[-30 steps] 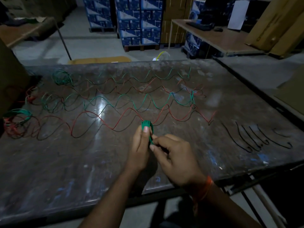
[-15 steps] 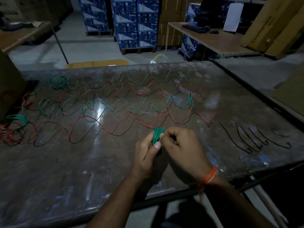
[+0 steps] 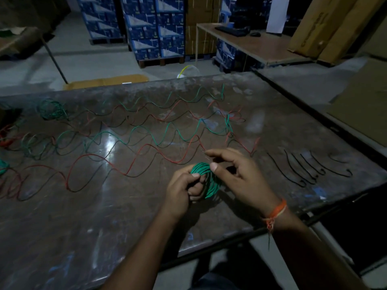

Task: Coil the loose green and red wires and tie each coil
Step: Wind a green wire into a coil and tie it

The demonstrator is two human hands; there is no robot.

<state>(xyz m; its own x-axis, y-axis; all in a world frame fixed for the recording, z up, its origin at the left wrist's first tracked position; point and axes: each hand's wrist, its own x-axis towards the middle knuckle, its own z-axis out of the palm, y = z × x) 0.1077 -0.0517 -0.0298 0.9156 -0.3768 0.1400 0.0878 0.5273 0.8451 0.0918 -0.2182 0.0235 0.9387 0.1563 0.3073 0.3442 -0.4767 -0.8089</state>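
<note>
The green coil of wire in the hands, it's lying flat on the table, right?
Not quite. The head view shows the green coil held up off the table: the left hand grips it, and the right hand touches it with its thumb.

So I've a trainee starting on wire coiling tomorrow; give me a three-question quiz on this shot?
1. True or false: the left hand grips the green coil.
2. The black ties lie on which side of the table: A left, B right?
3. Fill in: the right hand touches the coil with its ____.

Key: 1 true; 2 B; 3 thumb.
</note>
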